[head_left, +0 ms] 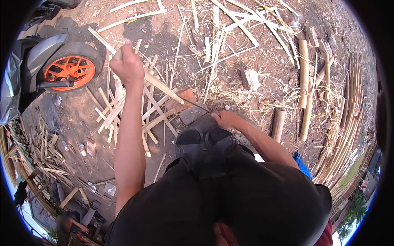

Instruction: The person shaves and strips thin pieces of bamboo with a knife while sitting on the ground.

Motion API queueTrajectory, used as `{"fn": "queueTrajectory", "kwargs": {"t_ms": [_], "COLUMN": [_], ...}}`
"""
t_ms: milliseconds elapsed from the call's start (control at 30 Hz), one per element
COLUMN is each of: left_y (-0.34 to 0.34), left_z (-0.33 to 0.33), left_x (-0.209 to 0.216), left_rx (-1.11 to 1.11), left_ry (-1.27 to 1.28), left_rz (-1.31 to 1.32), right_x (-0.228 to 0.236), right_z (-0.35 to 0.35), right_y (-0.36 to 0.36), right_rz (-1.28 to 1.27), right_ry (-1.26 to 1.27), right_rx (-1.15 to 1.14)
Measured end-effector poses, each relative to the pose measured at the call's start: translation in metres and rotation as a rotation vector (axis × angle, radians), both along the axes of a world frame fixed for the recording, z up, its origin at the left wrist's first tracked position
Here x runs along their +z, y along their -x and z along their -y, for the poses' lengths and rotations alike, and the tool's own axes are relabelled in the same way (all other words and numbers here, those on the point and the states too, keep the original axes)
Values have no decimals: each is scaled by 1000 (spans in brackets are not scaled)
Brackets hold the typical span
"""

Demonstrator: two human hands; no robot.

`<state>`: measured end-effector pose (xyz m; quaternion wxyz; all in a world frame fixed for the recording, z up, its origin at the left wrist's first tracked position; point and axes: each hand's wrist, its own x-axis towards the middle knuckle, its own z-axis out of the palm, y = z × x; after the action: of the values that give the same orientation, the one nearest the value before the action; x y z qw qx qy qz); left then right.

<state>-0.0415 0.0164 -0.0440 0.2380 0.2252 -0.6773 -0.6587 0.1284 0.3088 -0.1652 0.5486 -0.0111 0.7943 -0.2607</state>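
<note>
Bamboo strip [164,87] slants above littered ground [162,37], the grip of the left hand [129,65] closed around its middle; the right hand [229,119] grips a thin dark blade [198,106] near the strip's lower end.

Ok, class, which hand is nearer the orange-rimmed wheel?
Left. The left hand, gripping a pale strip, is right of the wheel; the right hand is farther off, near the feet.

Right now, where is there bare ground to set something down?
Mostly bare dirt lies between the orange wheel and the stick heap; another patch lies between the left hand and the long slat above it. It's crowded at the loose slats and shavings.
</note>
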Motion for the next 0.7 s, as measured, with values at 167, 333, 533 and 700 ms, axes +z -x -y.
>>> {"fn": "queueTrajectory", "kwargs": {"t_ms": [167, 333, 533, 700], "left_y": [-5, -16, -51, -87], "left_z": [8, 16, 42, 61], "left_x": [3, 22, 43, 18], "left_rx": [-114, -114, -324, -508], "left_ry": [-212, -287, -504, -580], "left_rz": [2, 52, -109, -154], "right_x": [10, 63, 30, -5], "right_z": [13, 2, -15, -29], "right_y": [22, 85, 71, 24], "right_rz": [-31, -106, -121, -94], "right_ry": [60, 207, 151, -11], "right_rx": [-217, -464, -600, -503]}}
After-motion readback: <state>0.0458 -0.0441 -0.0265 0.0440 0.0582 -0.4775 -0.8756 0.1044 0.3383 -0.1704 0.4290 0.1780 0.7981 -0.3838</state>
